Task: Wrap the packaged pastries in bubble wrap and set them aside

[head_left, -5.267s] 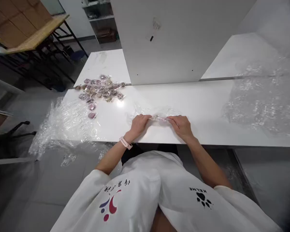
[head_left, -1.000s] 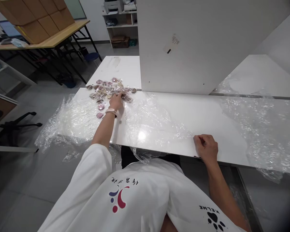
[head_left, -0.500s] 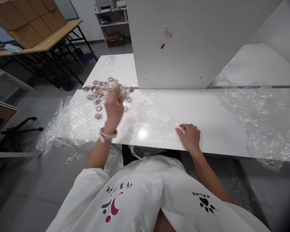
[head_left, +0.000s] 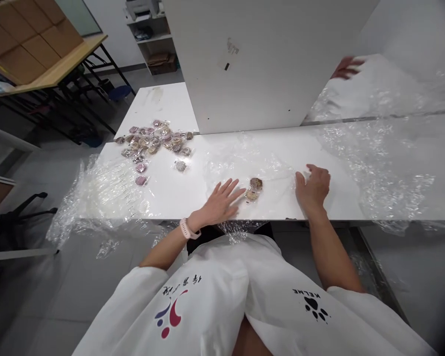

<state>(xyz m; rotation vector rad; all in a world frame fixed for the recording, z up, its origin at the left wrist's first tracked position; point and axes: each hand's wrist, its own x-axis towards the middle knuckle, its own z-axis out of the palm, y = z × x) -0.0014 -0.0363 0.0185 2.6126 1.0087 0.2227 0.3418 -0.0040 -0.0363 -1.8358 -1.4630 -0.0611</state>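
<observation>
My left hand [head_left: 223, 201], with a pink wristband, is held palm down over the table's front edge, fingers spread and empty. Just right of its fingertips lie a few small, clear-wrapped brown and beige pieces [head_left: 254, 189], perhaps sweets or biscuits. They rest on or in a thin clear plastic bag [head_left: 233, 160] spread flat on the white tabletop. At the bag's right end is my right hand [head_left: 313, 187], fingers loosely bent and thumb apart from them. Farther left lies a pile of similar wrapped pieces [head_left: 154, 141], pink and brown, with one pale wrapped piece [head_left: 180, 166] apart from it.
Flat clear plastic bags [head_left: 111, 190] are stacked at the left, hanging over the front edge. Crumpled plastic film [head_left: 385, 178] covers the right side. A tall white panel [head_left: 241, 84] stands behind the table. Beyond it, another person's hand [head_left: 346, 67] shows at the right.
My left hand has come from the pile to the front middle and opened; wrapped pieces now lie beside it. My right hand has shifted right. Another person's hand has appeared.
</observation>
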